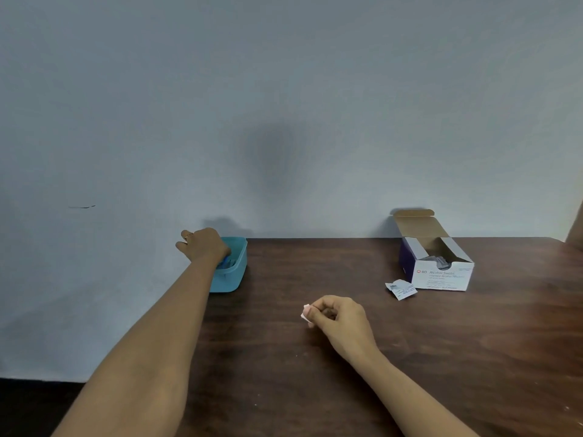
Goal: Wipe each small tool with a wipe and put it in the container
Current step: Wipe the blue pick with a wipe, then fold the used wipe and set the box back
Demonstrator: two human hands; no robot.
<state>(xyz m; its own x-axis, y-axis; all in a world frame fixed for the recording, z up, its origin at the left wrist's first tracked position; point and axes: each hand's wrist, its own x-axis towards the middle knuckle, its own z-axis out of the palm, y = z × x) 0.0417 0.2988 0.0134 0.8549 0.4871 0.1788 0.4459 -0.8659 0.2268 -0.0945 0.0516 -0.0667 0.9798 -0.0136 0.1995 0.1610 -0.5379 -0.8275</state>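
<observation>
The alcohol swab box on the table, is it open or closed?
Open. The alcohol swab box has its lid flap standing upright at the back, and grey packets show inside through the top.

Fingertips of the left hand (203, 246) hidden inside the container (236, 277) at the far-left corner of the table (441, 357); the wipe (305, 312) half-covered by the right hand (337, 316).
</observation>
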